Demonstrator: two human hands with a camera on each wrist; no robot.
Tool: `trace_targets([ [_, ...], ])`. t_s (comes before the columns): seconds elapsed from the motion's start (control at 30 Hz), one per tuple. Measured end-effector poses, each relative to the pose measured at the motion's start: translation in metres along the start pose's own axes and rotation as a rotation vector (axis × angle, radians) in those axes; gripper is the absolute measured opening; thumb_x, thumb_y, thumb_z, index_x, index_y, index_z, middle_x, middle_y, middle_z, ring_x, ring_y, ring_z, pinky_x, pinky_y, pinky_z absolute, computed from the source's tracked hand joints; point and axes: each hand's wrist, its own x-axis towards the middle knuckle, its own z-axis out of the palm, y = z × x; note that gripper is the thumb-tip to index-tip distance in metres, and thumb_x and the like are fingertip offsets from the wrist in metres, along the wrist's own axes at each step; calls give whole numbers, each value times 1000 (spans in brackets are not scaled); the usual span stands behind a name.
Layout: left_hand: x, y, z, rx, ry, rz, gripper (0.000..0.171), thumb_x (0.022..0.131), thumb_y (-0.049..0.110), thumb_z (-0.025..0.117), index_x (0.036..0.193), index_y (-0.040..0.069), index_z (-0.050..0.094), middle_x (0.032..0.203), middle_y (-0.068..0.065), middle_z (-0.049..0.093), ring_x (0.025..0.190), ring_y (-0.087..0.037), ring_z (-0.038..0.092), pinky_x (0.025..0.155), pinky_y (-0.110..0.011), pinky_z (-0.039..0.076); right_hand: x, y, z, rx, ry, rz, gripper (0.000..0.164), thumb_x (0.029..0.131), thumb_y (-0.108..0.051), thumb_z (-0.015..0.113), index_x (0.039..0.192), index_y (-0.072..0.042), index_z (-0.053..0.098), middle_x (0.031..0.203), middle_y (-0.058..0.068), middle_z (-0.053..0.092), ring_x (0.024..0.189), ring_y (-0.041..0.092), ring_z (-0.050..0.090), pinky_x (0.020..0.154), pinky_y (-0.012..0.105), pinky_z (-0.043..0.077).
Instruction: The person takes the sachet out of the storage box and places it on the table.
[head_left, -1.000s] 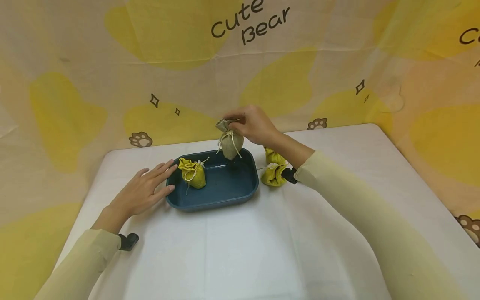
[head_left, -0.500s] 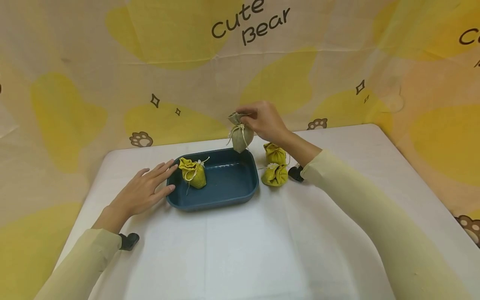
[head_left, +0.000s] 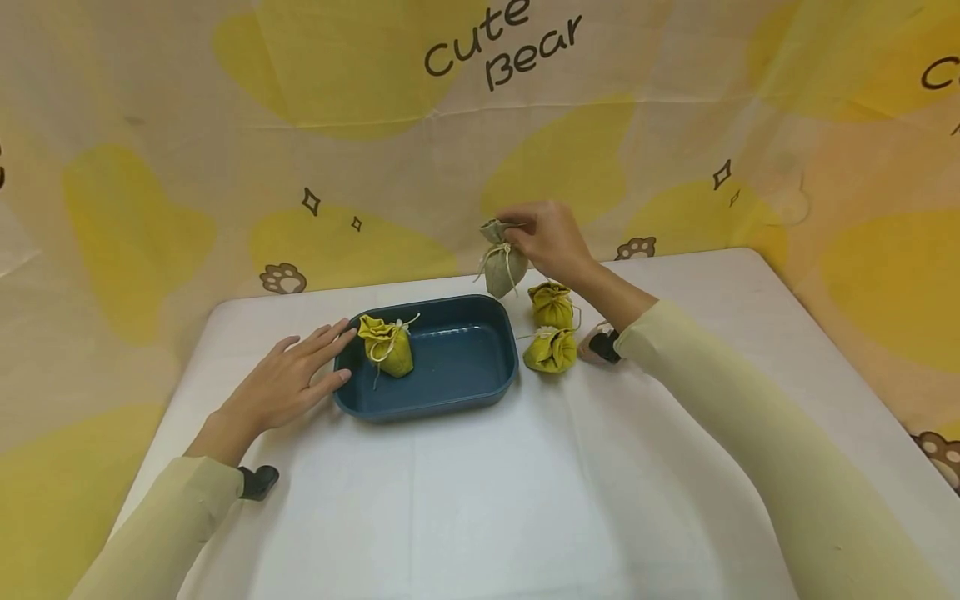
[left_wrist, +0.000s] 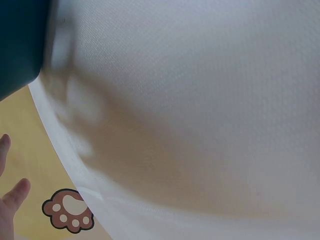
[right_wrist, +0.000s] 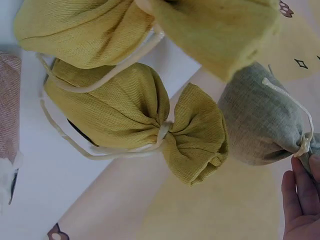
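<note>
My right hand [head_left: 551, 240] pinches a grey-green drawstring pouch [head_left: 505, 271] by its gathered neck and holds it up just past the right rear corner of a dark blue tray [head_left: 465, 400]. The right wrist view shows the fingertips at the pouch's [right_wrist: 262, 117] tied cord. My left hand [head_left: 288, 383] lies with fingers extended at the tray's left end. Inside the tray, at the left, stands a yellow drawstring pouch [head_left: 388, 348]. Below my right forearm two more yellow pouches, a rear one [head_left: 551, 306] and a front one [head_left: 551, 351], sit close together on the table.
A pinkish pouch [head_left: 596, 346] is partly hidden behind the black wrist camera [head_left: 606, 343] by my right sleeve. The white-covered table [head_left: 480, 500] ends at a patterned yellow backdrop [head_left: 375, 167] behind and at the sides.
My right hand has carried the grey-green pouch from above the tray's rear right part to the right and slightly up. The left hand keeps its place, and the pinkish pouch has come into view.
</note>
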Motion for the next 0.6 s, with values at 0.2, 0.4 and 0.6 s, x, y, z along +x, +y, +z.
trace_targets([
  [0.2, -1, 1, 0, 1, -5, -9, 66, 102, 48, 47, 158, 15, 31, 162, -9, 28, 146, -38, 31, 113, -64, 23, -1, 8, -1, -40, 8, 8, 22, 93, 3, 65, 113, 3, 73, 112, 17, 72, 102, 30, 71, 89, 39, 56],
  [0.4, -1, 0, 0, 7, 5, -2, 65, 103, 47, 47, 157, 15, 31, 162, -10, 29, 145, -38, 31, 113, -63, 24, -4, 17, 0, -65, -17, 54, 21, 93, 4, 64, 112, 4, 73, 112, 18, 72, 104, 30, 70, 90, 40, 55],
  [0.6, -1, 0, 1, 5, 8, -1, 65, 103, 47, 47, 157, 15, 32, 162, -10, 29, 145, -38, 32, 112, -64, 24, -11, 31, 6, -95, -79, 104, 18, 94, 3, 63, 109, 4, 74, 109, 18, 73, 103, 30, 69, 91, 40, 55],
])
